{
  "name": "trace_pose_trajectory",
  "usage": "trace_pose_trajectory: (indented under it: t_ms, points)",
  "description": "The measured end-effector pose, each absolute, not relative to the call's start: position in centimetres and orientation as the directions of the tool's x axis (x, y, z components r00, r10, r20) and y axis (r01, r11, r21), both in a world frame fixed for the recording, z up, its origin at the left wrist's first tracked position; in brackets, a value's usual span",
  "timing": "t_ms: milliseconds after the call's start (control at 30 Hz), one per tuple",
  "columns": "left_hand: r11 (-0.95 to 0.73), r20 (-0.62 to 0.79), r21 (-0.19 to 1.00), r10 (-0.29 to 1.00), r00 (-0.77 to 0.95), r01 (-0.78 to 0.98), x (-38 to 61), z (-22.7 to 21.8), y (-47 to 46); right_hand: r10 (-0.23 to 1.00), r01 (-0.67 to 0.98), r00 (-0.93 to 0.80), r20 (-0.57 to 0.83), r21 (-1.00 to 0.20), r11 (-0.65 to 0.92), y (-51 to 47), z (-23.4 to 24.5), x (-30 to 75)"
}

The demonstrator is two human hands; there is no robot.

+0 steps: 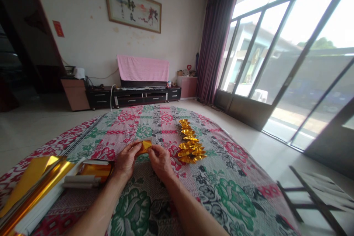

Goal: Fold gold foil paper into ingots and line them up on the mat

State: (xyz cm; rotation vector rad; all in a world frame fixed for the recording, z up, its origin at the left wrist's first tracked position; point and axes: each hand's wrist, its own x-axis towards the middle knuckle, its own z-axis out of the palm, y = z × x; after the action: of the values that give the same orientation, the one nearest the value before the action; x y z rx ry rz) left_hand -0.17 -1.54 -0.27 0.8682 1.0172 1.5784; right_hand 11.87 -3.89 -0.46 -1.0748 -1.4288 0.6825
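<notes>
My left hand [126,159] and my right hand [161,159] meet over the flowered cloth [155,191], both pinching a small gold foil paper [145,145] between their fingertips. The paper is partly folded and held just above the cloth. To the right of my right hand lies a row of several finished gold foil folded pieces [190,143], running away from me. Left of my left hand sits a stack of gold foil sheets [95,169] with a pale roll lying in front of it.
A long gold foil roll and a yellow sheet [33,186] lie at the near left. Beyond the cloth stand a dark TV cabinet [132,97] under a pink cover, a wooden cupboard, purple curtains and large glass doors [290,73]. A dark frame [312,199] lies on the floor at right.
</notes>
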Motion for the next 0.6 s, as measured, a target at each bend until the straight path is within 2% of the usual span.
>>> trace_pose_trajectory:
  t_ms: [200,333,467,600]
  points:
    - [-0.094,0.033,0.905,0.988,-0.152,-0.414,-0.5,0.2,-1.8,0.9,0.165,0.065,0.431,-0.894,0.416,-3.9,-0.4,11.8]
    - [-0.106,0.057,0.942,0.985,-0.162,-0.317,-0.3,0.0,-1.6,0.899,0.138,0.083,0.43,-0.898,0.417,-3.9,-0.4,11.7]
    - [-0.12,0.066,0.961,0.974,-0.217,-0.251,-0.2,-0.6,-1.2,0.91,0.179,0.152,0.387,-0.916,0.36,-3.5,-0.8,11.8]
    - [-0.127,0.078,0.953,0.98,-0.181,-0.276,-0.1,-0.6,-1.3,0.934,0.055,0.136,0.331,-0.943,0.327,-3.0,-1.2,11.8]
